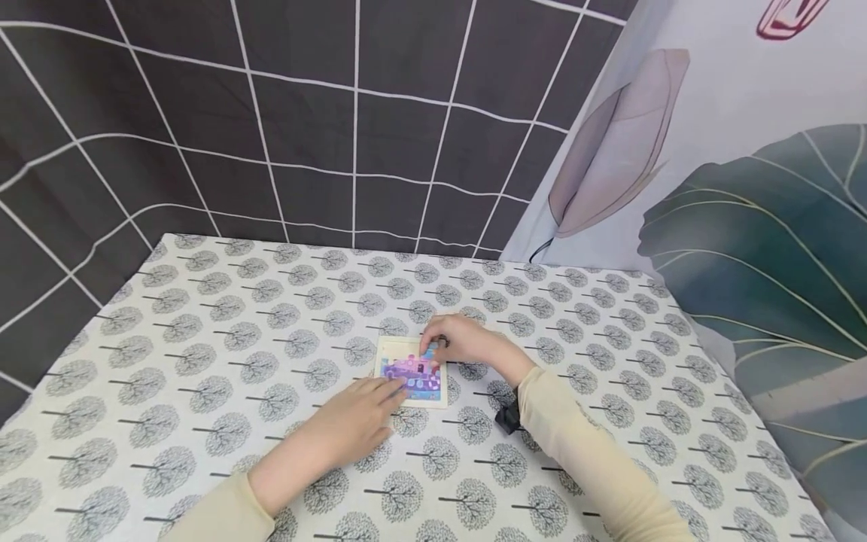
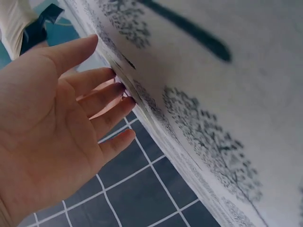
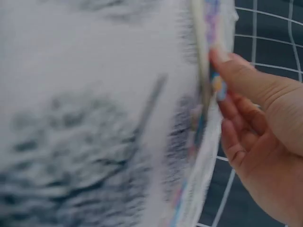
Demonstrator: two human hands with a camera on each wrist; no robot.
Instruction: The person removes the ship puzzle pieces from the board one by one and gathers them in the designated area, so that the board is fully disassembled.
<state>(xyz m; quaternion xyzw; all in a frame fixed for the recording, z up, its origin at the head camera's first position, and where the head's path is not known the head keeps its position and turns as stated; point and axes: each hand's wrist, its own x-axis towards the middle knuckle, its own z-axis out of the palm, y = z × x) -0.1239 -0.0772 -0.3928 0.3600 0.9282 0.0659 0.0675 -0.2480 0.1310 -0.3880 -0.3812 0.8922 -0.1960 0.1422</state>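
Note:
A jigsaw puzzle [image 1: 413,369] with a purple, pink and blue picture lies in a cream-coloured tray [image 1: 433,405] on the table. Fingertips of my left hand [image 1: 359,418] rest on its lower left part. In the left wrist view that hand [image 2: 57,118] has its fingers extended, with the thumb apart. My right hand [image 1: 463,339] is over the tray's upper right corner. Seen from the right wrist, its thumb and fingers pinch a small blue and yellow puzzle piece [image 3: 218,86] at the tray's edge. The right fingers hide part of the picture.
A white cloth with printed grey trees [image 1: 271,339] covers the table. Behind stands a dark curtain with white grid lines [image 1: 305,120], and a leaf-patterned curtain [image 1: 765,248] hangs at the right. A black device [image 1: 509,416] sits at the right wrist.

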